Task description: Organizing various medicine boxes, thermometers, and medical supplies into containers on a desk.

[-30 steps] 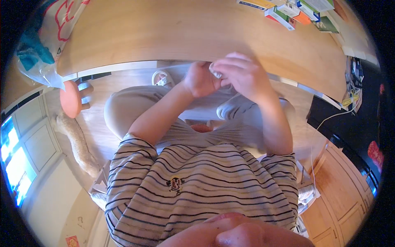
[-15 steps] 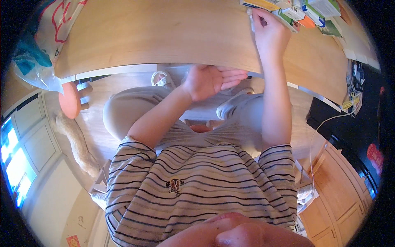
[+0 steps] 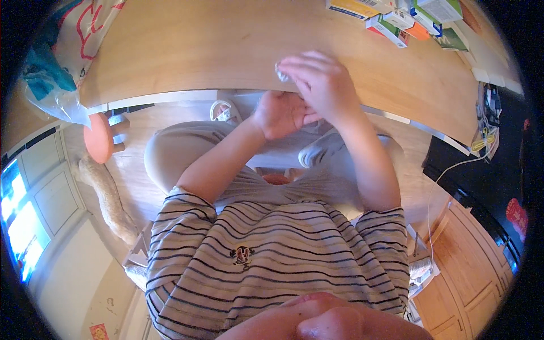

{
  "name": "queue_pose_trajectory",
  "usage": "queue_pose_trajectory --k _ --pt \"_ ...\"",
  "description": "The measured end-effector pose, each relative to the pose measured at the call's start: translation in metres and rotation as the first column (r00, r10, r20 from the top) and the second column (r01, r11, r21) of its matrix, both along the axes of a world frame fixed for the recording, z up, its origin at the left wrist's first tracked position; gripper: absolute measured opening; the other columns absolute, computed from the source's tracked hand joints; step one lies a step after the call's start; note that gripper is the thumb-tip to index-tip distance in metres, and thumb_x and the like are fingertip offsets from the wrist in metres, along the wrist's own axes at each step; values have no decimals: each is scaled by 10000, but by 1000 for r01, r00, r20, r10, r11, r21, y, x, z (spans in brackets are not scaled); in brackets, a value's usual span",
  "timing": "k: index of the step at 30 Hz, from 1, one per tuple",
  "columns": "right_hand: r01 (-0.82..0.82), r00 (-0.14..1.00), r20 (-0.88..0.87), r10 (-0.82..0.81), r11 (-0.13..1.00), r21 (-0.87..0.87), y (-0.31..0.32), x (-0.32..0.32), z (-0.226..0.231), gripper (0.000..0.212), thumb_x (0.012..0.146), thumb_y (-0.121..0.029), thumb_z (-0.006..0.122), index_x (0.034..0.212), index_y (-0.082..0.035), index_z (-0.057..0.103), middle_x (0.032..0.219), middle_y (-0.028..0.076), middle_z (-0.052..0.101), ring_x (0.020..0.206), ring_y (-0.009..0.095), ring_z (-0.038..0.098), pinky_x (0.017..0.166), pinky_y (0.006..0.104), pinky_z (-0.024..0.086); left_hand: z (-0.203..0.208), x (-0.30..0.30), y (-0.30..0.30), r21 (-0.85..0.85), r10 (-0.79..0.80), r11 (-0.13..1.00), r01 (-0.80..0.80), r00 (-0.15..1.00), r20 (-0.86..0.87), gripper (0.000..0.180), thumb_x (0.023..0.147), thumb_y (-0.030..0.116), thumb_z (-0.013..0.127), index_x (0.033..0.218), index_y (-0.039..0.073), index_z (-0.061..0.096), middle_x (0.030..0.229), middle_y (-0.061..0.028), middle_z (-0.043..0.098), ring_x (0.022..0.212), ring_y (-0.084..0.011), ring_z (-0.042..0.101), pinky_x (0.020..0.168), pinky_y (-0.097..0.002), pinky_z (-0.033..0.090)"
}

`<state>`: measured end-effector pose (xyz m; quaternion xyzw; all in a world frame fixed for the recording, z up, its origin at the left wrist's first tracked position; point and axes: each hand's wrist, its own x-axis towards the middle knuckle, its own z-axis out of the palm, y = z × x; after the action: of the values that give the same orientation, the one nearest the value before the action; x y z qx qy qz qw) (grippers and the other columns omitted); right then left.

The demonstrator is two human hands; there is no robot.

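A crumpled white wad, probably tissue (image 3: 281, 72), sticks out from the fingertips of my right hand (image 3: 326, 85). That hand is closed on it above the front edge of the wooden table (image 3: 187, 45). Just below and to its left, my left hand (image 3: 277, 116) lies palm up at the table's edge, its fingers stretched toward the right. My right hand and wrist cover part of those fingers. Nothing shows in the left palm.
Several small boxes (image 3: 391, 28) stand in a group at the table's far right. A clear plastic bag with teal contents (image 3: 51, 85) hangs at the left edge. An orange-topped stool (image 3: 98, 139) and a light-furred animal (image 3: 107, 198) are on the floor at left.
My right hand has come from the boxes at the far right to above my left hand, bringing the white wad along. The left hand has stayed at the table edge.
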<state>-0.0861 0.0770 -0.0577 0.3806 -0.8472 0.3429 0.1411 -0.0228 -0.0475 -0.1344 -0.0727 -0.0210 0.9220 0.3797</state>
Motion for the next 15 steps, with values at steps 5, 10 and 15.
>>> queue_pose_trajectory --k 5,10,15 --pt "-124 992 22 123 990 66 13 30 2 154 710 -97 631 853 -91 687 907 11 671 831 170 622 661 302 524 3 5 -4 -26 53 998 -51 996 76 481 951 402 259 1204 61 484 1162 -105 568 1059 -222 564 898 -392 462" --pt "-173 984 51 169 982 78 25 43 -11 160 743 -88 631 895 -84 684 947 31 665 853 179 621 675 305 527 -10 3 -4 -25 55 998 -53 994 96 444 935 389 321 1147 53 520 1159 -99 571 1111 -224 539 975 -395 412" --pt "256 961 168 -218 931 -259 40 11 8 122 761 -84 673 875 -96 711 865 78 684 743 199 652 653 296 519 19 -6 2 -107 -4 994 2 1000 -24 600 943 436 265 1300 -24 408 1281 -225 492 1189 -312 490 1017 -410 388"
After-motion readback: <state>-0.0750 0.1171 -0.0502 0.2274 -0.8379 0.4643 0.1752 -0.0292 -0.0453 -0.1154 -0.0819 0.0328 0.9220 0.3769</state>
